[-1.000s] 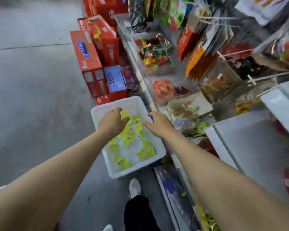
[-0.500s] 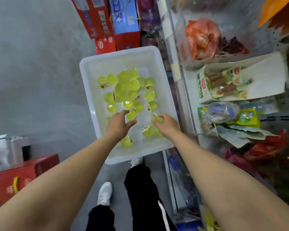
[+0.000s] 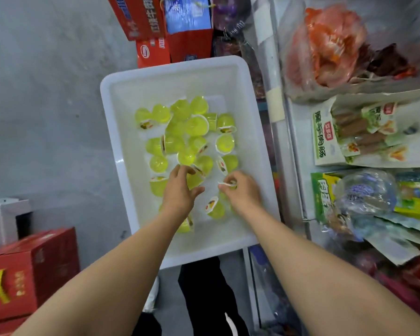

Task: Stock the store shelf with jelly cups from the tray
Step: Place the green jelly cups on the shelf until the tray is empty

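Head: tray (image 3: 228, 76) long axis runs away; right hand (image 3: 243, 192) pinches jelly cup (image 3: 228, 185).

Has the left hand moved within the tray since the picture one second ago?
Yes. The left hand, earlier near the far rim of the white tray, now sits closer to the near rim, fingers spread over the jelly cups.

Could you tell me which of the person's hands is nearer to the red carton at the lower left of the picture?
Left. The left hand works over the tray's middle, on the red carton's side; the right hand is further off, toward the shelf.
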